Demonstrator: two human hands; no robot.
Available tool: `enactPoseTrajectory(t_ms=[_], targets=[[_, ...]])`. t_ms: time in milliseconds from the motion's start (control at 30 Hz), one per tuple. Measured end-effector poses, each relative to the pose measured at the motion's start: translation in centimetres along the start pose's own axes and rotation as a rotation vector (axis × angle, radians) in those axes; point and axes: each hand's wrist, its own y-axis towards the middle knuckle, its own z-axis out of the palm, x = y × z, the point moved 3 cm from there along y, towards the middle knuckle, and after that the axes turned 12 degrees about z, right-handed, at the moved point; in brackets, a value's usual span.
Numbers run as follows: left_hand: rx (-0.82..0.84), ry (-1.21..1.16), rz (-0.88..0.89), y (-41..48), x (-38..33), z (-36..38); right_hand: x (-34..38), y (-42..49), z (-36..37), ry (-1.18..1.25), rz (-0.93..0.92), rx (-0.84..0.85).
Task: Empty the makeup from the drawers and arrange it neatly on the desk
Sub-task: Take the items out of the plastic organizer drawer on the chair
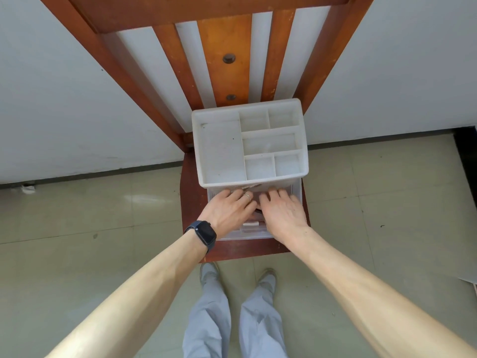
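Now left hand [229,211], right hand [284,214] inside pulled-out drawer [297,193]; fingers [282,197] spread, tips under organizer [247,183] rim.

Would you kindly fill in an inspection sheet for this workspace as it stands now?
Surface: wooden chair seat carries the organizer; no desk in view.
Job's things: white organizer, top compartments look empty; clear drawer pulled out, contents mostly hidden.
Clutter: small white scrap on the floor by the wall.
Grippers: left hand and right hand reach into the drawer; fingers partly hidden, grip unclear.
Cables: nothing seen.
Surroundings: tiled floor, white wall.
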Motion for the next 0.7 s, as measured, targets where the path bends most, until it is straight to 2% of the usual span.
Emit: enactPoseTrajectory(t_ms=[133,333,467,533,600,700], targets=[[-0.056,-0.064,-0.079,-0.9,0.3,0.2,0.7,0.2,0.4,-0.042,-0.022,0.064],[-0.136,-0.074,-0.169,-2.1,0.6,-1.0,1.0,0.1,0.2,-0.024,-0.006,-0.004],[-0.111,-0.332,-0.394,-4.0,0.4,-3.0,-0.6,-2.3,-1.5,0.088,0.047,0.014],[-0.069,-0.491,-0.579,-5.4,0.2,-4.4,-1.8,-4.3,-2.4,0.24,0.06,0.093],[-0.109,-0.627,-0.732,-6.4,-0.2,-6.7,-3.0,-6.8,-3.5,0.507,0.104,0.191],[-0.212,-0.773,-0.824,-6.7,-1.0,-11.2,-4.4,-11.0,-6.3,0.945,0.228,0.221]])
